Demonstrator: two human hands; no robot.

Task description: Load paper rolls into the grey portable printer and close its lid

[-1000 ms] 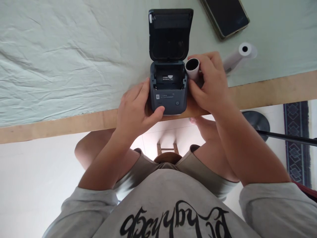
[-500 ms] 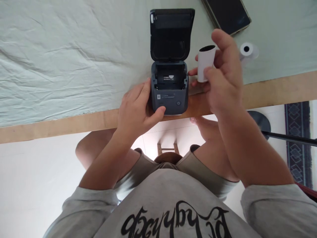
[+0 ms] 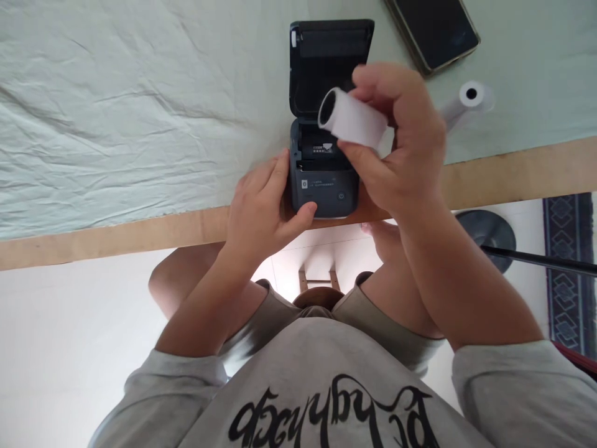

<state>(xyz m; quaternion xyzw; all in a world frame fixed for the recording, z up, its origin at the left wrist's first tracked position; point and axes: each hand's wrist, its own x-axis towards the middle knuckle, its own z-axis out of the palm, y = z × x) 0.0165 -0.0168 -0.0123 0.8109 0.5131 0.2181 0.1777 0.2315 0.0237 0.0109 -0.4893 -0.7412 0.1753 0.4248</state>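
Left hand (image 3: 261, 208): is lying open along the left side of the printer (image 3: 324, 190), thumb extending to the front edge; not wrapping around the body.
Right hand (image 3: 403, 134): is gripping the white roll (image 3: 359, 121), thumb pressing below, fingers curling behind and above.
White roll: is hanging tilted above the right part of the printer, hollow end facing left, partly hiding the compartment (image 3: 314, 148); contact with the printer, cannot tell.
Lid (image 3: 326, 62): is standing open at the rear of the printer.
Printer: is sitting at the wooden edge (image 3: 196, 225) of the table, 1 power button showing.
2nd roll (image 3: 463, 99): is standing right of the Right hand, narrow dark core showing.
Phone (image 3: 436, 34): is lying beyond the 2nd roll.
Cloth (image 3: 140, 112): is covering the tabletop, wrinkling at left.
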